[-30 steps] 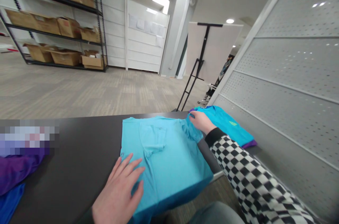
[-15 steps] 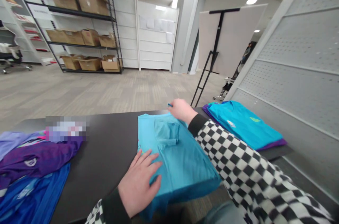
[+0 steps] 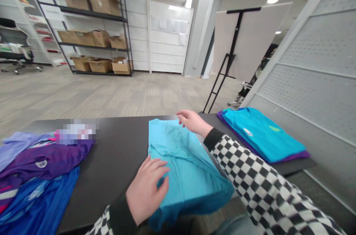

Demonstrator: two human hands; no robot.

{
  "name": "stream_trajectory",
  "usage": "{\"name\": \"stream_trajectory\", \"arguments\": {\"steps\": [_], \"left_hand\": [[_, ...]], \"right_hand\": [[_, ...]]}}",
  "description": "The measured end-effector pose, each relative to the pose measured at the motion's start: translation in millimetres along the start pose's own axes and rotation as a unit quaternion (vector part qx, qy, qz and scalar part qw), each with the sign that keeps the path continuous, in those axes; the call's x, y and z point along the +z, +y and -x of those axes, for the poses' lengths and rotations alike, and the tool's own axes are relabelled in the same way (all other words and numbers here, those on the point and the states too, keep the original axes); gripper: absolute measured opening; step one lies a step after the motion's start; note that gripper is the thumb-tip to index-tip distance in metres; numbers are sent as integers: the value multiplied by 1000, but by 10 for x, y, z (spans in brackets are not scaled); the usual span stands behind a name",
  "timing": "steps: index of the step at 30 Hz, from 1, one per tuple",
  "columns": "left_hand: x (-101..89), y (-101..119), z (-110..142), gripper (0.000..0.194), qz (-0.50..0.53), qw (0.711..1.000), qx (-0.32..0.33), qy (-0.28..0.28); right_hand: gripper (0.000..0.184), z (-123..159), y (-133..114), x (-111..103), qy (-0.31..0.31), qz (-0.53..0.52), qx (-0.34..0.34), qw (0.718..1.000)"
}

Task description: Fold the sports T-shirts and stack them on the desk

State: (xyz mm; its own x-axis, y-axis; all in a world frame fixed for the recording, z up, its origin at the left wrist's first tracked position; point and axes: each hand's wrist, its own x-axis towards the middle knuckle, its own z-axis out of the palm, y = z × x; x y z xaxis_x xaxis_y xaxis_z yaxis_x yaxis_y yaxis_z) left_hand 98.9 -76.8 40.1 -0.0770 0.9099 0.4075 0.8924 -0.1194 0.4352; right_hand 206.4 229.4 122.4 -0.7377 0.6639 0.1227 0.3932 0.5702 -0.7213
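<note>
A light blue shirt (image 3: 191, 183) lies partly folded on the black table, and its lower part hangs over the near edge. Its right side is folded inward, with creased layers near the far end. My left hand (image 3: 148, 186) rests on the shirt's left edge, fingers spread and palm down. Over the far right corner of the shirt is my right hand (image 3: 191, 120), its fingers loosely bent and apart with nothing in them. Whether its fingertips touch the cloth I cannot tell.
To the right lies a stack of folded shirts (image 3: 261, 135), bright blue over purple. Rumpled purple and blue garments (image 3: 47, 161) cover the left of the black table (image 3: 111, 161). A grey perforated panel (image 3: 314, 64) stands at the right. Beyond are an easel (image 3: 232, 49) and box-filled shelves (image 3: 94, 12).
My right hand has let go of the cloth's edge and its fingers have opened. The small folded flap now lies flatter inward. My left hand stays at the left edge.
</note>
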Motion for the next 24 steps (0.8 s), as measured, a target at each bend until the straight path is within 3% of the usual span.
{"name": "stream_trajectory", "arguments": {"steps": [2,4,9,13,17,24], "left_hand": [[-44,-41,-106,29,1,1000,-15,27],[-99,-92,-261,33,-14,999,-20,36],[-73,-185,-627,65,-16,999,9,-51],[48,-174,-725,56,4,996,-12,-87],[15,-140,-708,27,8,995,-6,-100],[-258,-231,-618,23,13,998,50,-24]], "right_hand": [[31,-47,333,-228,58,79,-3,995],[37,-58,635,-340,59,127,-17,990],[49,-123,1124,-259,7,158,-89,983],[41,-314,1291,-180,-24,159,-125,979],[24,-523,1381,-168,-21,154,-179,971],[21,-627,1401,-93,26,127,-191,973]]}}
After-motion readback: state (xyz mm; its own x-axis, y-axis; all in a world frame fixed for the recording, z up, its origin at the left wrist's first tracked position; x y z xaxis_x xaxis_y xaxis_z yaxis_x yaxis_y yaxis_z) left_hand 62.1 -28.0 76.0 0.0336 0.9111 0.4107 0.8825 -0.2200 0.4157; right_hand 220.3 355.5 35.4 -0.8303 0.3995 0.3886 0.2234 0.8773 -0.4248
